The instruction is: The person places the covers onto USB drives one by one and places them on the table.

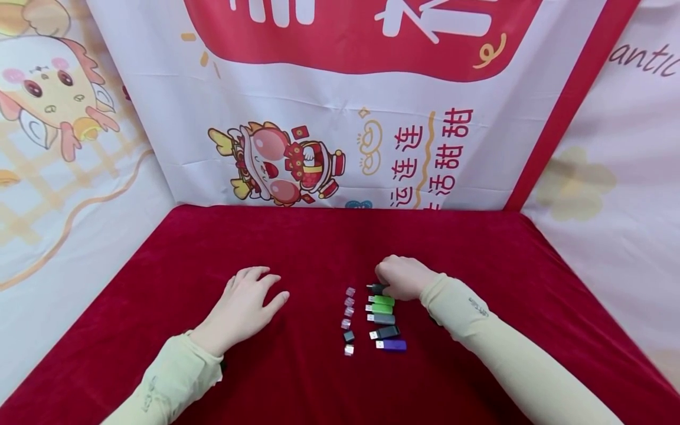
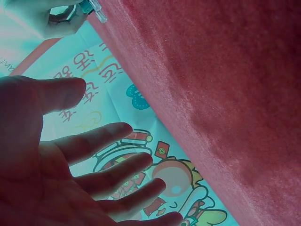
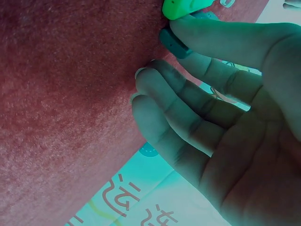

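Red plush cloth (image 1: 297,248) covers the worktop, and on it the right hand (image 1: 405,276) pinches a dark USB stick (image 1: 376,289) between thumb and forefinger, the other fingers curving loosely below in the right wrist view. That stick is at the far end of a column, its plug pointing left. Nearer the person follow two bright green sticks (image 1: 381,309), a grey stick (image 1: 381,319), a black stick (image 1: 385,333) and a purple stick (image 1: 391,345), the first green one just beside the right thumb. To their left runs a row of small caps: four pinkish clear caps (image 1: 346,324), a dark cap (image 1: 348,336) and a clear cap (image 1: 349,350). Well left of these, the left hand (image 1: 241,308) holds nothing, its fingers spread and relaxed. Behind hangs a printed white and red banner (image 1: 319,88).
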